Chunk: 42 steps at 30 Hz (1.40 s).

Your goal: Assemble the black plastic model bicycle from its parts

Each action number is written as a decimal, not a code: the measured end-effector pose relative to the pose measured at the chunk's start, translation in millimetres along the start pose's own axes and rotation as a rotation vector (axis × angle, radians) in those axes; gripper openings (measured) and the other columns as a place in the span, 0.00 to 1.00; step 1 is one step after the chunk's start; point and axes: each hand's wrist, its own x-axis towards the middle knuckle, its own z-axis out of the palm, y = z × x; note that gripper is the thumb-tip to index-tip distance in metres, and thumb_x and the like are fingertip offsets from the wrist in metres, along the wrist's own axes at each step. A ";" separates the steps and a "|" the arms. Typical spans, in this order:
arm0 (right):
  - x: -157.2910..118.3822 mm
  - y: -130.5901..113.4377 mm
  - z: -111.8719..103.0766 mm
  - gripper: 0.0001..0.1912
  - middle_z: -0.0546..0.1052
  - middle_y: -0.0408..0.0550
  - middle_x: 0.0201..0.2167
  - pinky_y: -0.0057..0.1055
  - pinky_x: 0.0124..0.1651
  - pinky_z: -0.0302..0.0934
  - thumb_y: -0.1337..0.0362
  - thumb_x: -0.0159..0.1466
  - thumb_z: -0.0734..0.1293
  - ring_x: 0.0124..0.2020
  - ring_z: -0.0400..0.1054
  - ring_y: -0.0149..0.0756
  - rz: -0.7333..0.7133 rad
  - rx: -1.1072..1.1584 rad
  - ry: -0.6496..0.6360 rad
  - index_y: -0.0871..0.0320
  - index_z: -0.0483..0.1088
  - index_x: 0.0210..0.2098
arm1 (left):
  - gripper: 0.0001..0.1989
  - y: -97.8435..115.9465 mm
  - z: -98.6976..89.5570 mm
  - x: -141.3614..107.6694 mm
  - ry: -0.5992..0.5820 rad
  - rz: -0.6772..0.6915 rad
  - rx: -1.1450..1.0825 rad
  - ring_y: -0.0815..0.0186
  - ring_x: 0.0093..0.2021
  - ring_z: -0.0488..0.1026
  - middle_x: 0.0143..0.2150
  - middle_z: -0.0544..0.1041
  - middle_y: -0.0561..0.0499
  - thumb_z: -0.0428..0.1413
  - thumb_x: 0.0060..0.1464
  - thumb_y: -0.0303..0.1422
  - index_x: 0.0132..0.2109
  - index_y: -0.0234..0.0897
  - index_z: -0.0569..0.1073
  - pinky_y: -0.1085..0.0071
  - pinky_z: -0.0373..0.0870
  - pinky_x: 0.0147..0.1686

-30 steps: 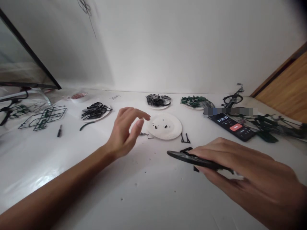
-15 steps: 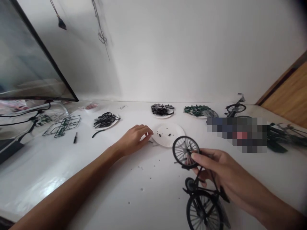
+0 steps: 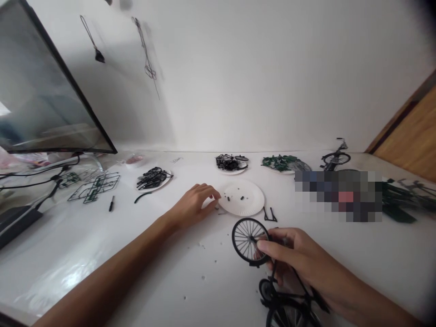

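My right hand [image 3: 289, 250] is closed on a black model bicycle [image 3: 250, 240], thumb on the hub of its upper wheel; the lower wheel is cut off by the bottom edge. My left hand [image 3: 197, 202] rests on the white table, fingers curled, at the left rim of a white paper plate [image 3: 250, 193] that bears several tiny dark parts. Its thumb and index tip are slightly apart, with nothing visible between them. Thin pieces lie just under these fingertips. A small black forked part [image 3: 270, 215] lies between the plate and my right hand.
Plates of black parts [image 3: 154, 178], more black parts [image 3: 230, 162] and green parts [image 3: 281, 162] stand along the back. A small screwdriver [image 3: 111, 204] and green frames [image 3: 95, 186] lie left, below a monitor [image 3: 51, 91]. Another model bicycle [image 3: 336, 156] stands at the back right, behind a blurred patch.
My right hand and the bicycle have moved down and left in view, uncovering the forked part. My left hand has stayed by the plate's rim. The whole view has shifted slightly.
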 end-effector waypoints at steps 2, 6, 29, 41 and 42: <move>-0.7 -2.4 0.1 0.17 0.77 0.46 0.30 0.24 0.29 0.67 0.52 0.63 0.69 0.23 0.69 0.26 0.001 -0.012 -0.025 0.62 0.75 0.36 | 0.08 3.1 -2.9 -0.2 -0.020 0.020 -0.007 0.61 0.43 0.73 0.43 0.77 0.45 0.51 0.65 0.31 0.48 0.36 0.72 0.59 0.68 0.48; -6.7 -9.5 5.1 0.15 0.77 0.45 0.28 0.22 0.28 0.65 0.55 0.60 0.72 0.22 0.67 0.25 -0.007 -0.072 -0.173 0.63 0.74 0.33 | 0.08 14.4 -5.4 1.3 -0.046 0.074 -0.012 0.61 0.44 0.73 0.43 0.78 0.46 0.52 0.62 0.28 0.47 0.36 0.72 0.59 0.67 0.49; -16.9 26.1 -3.2 0.16 0.74 0.40 0.23 0.24 0.23 0.64 0.57 0.56 0.73 0.21 0.67 0.27 0.056 0.071 -0.082 0.58 0.67 0.37 | 0.07 18.0 -0.4 2.8 -0.128 0.025 0.010 0.64 0.42 0.72 0.42 0.78 0.49 0.54 0.62 0.29 0.47 0.36 0.73 0.62 0.66 0.48; -10.9 15.9 -16.9 0.19 0.78 0.46 0.29 0.22 0.24 0.64 0.51 0.55 0.75 0.23 0.66 0.26 -0.077 0.177 -0.076 0.60 0.72 0.35 | 0.10 30.1 2.3 2.5 -0.195 0.121 0.125 0.62 0.44 0.72 0.44 0.79 0.47 0.49 0.67 0.30 0.47 0.35 0.75 0.62 0.65 0.51; -9.2 17.0 -19.6 0.19 0.78 0.47 0.30 0.23 0.24 0.64 0.51 0.56 0.74 0.23 0.66 0.26 -0.096 0.152 -0.036 0.60 0.73 0.35 | 0.09 29.1 -0.2 1.4 -0.189 0.097 0.097 0.62 0.45 0.72 0.46 0.78 0.47 0.52 0.66 0.31 0.49 0.35 0.74 0.62 0.65 0.52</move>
